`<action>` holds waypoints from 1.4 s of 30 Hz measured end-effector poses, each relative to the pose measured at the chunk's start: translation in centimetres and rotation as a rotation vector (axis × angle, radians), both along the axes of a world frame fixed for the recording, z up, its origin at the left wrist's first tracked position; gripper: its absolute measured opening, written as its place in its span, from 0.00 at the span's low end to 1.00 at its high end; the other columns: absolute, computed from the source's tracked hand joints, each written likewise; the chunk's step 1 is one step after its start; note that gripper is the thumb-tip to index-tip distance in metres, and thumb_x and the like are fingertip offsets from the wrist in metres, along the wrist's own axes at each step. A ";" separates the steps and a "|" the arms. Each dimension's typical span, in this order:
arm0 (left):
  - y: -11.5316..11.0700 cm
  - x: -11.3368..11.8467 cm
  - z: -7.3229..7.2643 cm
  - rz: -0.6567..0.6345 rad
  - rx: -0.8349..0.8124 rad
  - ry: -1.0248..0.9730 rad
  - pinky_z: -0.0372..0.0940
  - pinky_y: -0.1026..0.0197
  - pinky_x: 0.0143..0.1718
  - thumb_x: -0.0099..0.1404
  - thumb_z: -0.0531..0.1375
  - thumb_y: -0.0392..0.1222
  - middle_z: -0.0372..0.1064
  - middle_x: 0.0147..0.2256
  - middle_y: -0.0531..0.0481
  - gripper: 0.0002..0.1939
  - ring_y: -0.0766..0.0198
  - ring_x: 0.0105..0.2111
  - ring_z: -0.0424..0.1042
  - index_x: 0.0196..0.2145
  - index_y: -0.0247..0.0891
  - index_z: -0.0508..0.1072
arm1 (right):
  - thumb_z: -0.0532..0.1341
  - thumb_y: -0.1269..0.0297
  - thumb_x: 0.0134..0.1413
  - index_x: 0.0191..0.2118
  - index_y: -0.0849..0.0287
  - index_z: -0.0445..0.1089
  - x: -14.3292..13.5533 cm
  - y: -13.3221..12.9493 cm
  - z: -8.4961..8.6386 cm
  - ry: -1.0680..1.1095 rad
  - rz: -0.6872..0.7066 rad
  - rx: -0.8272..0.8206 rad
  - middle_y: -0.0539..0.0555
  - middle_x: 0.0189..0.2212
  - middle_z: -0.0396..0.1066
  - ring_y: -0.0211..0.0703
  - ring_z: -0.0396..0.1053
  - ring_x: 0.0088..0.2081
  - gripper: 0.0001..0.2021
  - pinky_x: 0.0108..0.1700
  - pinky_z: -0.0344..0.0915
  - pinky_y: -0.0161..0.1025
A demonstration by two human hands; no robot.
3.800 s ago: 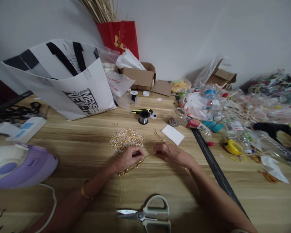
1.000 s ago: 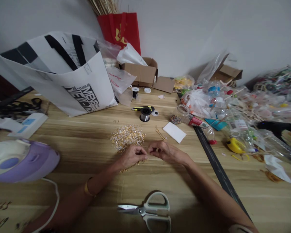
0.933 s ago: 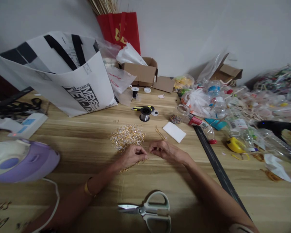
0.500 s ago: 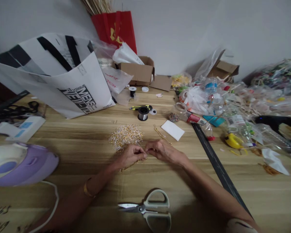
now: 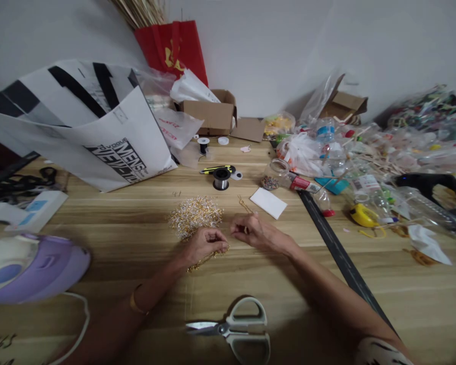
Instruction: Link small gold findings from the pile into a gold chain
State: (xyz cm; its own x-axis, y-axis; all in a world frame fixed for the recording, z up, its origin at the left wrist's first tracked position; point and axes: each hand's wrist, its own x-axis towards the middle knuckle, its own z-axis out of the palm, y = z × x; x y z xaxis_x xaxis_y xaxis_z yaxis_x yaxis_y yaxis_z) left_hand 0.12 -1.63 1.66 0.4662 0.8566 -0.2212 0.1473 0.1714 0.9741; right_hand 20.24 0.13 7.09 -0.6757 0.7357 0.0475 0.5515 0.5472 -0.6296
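Note:
My left hand (image 5: 207, 242) is closed in a pinch on a gold beaded chain (image 5: 205, 261), which trails down and left onto the table. Just right of it, my right hand (image 5: 251, 230) has its thumb and fingertips pressed together; whatever they hold is too small to make out. A small gap separates the two hands. Behind my left hand lies a pile of gold and clear beads (image 5: 195, 215). Another thin gold chain (image 5: 244, 204) rests beyond my right hand, partly hidden by it, beside a white rectangular pad (image 5: 268, 203).
Scissors (image 5: 228, 328) with open blades lie near the front edge. A wire spool (image 5: 221, 179) and a yellow cutter (image 5: 216, 170) are behind the beads. A purple-white appliance (image 5: 41, 268) stands left; plastic bottles (image 5: 368, 187) crowd the right.
My right hand has drawn slightly away from my left, opening a gap between the fingertips. The view has shifted a little, while my left hand keeps its pinch on the chain.

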 end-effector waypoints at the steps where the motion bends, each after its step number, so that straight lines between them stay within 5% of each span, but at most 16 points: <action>1: 0.0 0.0 0.0 0.005 0.002 -0.001 0.63 0.66 0.30 0.51 0.66 0.39 0.72 0.23 0.50 0.08 0.68 0.26 0.69 0.24 0.32 0.73 | 0.58 0.74 0.55 0.31 0.62 0.69 0.1 0.1 -0.1 -0.032 0.007 -0.049 0.48 0.25 0.67 0.32 0.60 0.25 0.04 0.30 0.55 0.31; 17: 0.0 -0.2 0.1 -0.014 0.024 0.000 0.62 0.65 0.31 0.52 0.65 0.39 0.72 0.23 0.50 0.07 0.67 0.26 0.69 0.25 0.32 0.74 | 0.58 0.70 0.54 0.32 0.62 0.72 -0.4 0.7 -3.2 0.087 0.073 -0.236 0.47 0.25 0.67 0.32 0.61 0.27 0.05 0.29 0.55 0.29; 42: 0.0 -0.1 -0.3 0.026 0.029 -0.022 0.62 0.66 0.30 0.50 0.67 0.38 0.71 0.24 0.51 0.08 0.68 0.26 0.69 0.24 0.32 0.72 | 0.58 0.68 0.56 0.34 0.62 0.72 -0.3 0.9 -3.0 0.144 0.133 -0.361 0.47 0.25 0.66 0.33 0.61 0.28 0.06 0.31 0.56 0.30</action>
